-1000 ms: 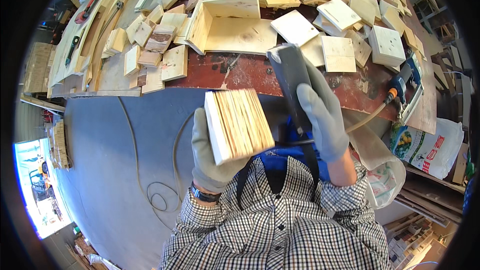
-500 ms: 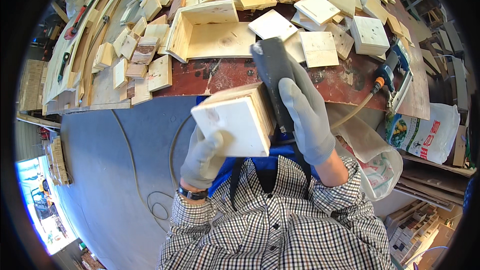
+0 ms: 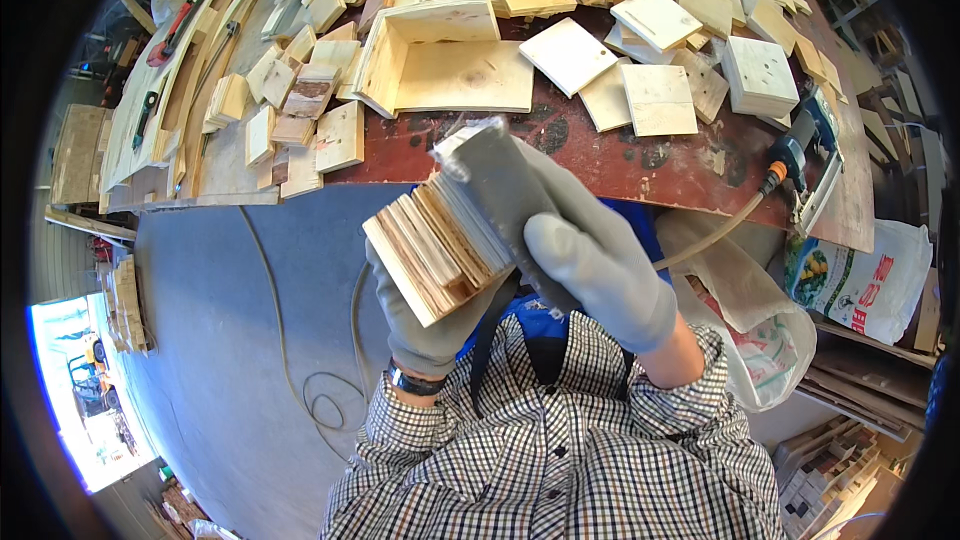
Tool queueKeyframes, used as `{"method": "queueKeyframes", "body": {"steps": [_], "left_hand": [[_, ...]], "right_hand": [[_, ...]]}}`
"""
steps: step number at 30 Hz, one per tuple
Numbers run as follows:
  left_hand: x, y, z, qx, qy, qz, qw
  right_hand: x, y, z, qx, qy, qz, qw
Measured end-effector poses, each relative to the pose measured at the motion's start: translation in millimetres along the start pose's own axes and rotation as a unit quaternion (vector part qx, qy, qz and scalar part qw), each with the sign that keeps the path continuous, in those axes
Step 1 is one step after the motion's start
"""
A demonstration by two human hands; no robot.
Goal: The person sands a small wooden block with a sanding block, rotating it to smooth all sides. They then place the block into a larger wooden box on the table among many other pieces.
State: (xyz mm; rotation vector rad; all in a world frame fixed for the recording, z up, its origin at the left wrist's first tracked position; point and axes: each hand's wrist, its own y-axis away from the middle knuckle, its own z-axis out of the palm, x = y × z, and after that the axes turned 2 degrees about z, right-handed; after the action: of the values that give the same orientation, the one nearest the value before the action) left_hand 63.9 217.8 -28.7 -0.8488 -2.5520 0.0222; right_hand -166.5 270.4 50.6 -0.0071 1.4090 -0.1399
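Observation:
My gloved left hand (image 3: 418, 328) grips a stack of thin square wooden boards (image 3: 432, 248) from below, its layered edges turned upward. In my gloved right hand (image 3: 605, 275) is a dark grey sanding block (image 3: 505, 202) with a frayed, pale end. Its long face lies tilted against the right side of the stack, and the thumb presses along it. Most of my left fingers are hidden behind the boards. Both hands are held in front of my body, just short of the bench edge.
The red-brown workbench (image 3: 570, 158) carries many loose wooden squares and an open three-sided wooden box (image 3: 460, 75). A power tool (image 3: 800, 155) with an orange hose fitting lies at its right edge. Plastic bags (image 3: 765, 365) hang at the right; a hose (image 3: 265, 280) runs over the floor.
The wooden stack has turned, so its layered edges now face up instead of the broad pale face. The sanding block has tilted and moved left and down against the stack.

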Motion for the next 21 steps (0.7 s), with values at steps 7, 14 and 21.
{"method": "queueKeyframes", "body": {"steps": [7,14,21], "left_hand": [[9.6,-21.9,-14.8,0.063,0.906,-0.152,0.389],[19.3,-36.8,-27.6,0.077,0.947,-0.225,0.215],[58.1,-37.3,-19.0,0.059,0.858,-0.275,0.430]], "right_hand": [[-10.9,31.0,-45.5,-0.276,0.086,-0.090,0.953],[-13.0,28.3,-16.1,0.058,-0.100,0.048,0.992],[-2.3,-20.9,10.6,0.088,0.381,-0.246,0.887]]}}
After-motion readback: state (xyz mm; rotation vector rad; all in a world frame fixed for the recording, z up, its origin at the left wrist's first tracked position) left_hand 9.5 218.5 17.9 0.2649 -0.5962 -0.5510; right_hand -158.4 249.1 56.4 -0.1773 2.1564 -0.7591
